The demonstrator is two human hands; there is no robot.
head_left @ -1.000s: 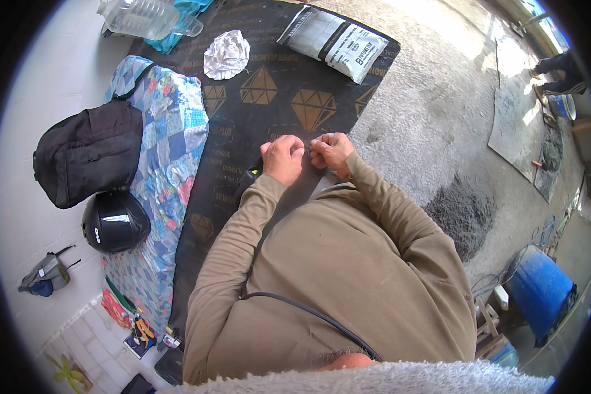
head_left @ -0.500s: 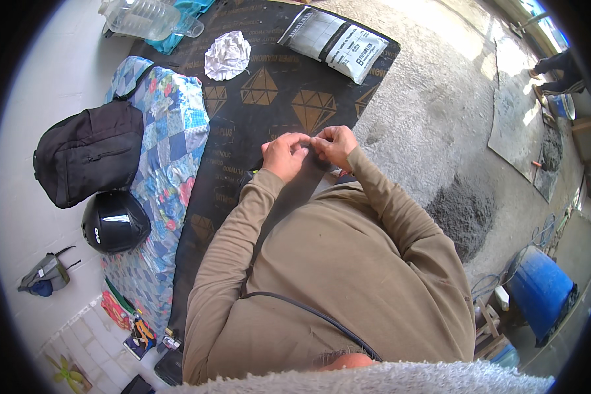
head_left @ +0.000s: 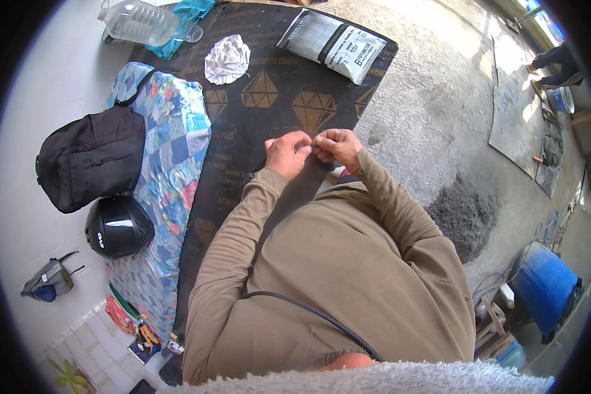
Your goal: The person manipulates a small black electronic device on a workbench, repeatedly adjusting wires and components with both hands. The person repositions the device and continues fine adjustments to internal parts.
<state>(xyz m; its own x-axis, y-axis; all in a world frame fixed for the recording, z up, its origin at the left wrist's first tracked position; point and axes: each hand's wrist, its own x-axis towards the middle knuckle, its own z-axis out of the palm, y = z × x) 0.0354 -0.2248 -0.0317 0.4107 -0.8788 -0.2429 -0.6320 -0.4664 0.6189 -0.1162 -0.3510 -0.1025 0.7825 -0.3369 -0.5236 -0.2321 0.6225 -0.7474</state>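
Close together over the dark printed plywood board [head_left: 256, 125], both my hands have their fingertips pinched. My left hand [head_left: 287, 153] is curled, thumb against the fingers. Almost touching it, my right hand [head_left: 337, 146] pinches thumb to forefinger. Whatever sits between the fingertips is too small to make out. Beyond the hands lie a crumpled white paper or cloth ball [head_left: 227, 60] and, farther right, a silver-grey plastic pouch [head_left: 333, 46] with a black band.
At the left, a black backpack [head_left: 92, 157] and black helmet [head_left: 119, 226] rest on patchwork cloth [head_left: 177, 131]. A clear plastic jug [head_left: 138, 23] lies at the far left. Right on the floor are a grey powder heap [head_left: 465, 213] and blue barrel [head_left: 544, 279]. Another person's legs [head_left: 558, 69] show far right.
My hands stay near the same spot, fingertips still together. The right hand has turned slightly, and the view has shifted a little.
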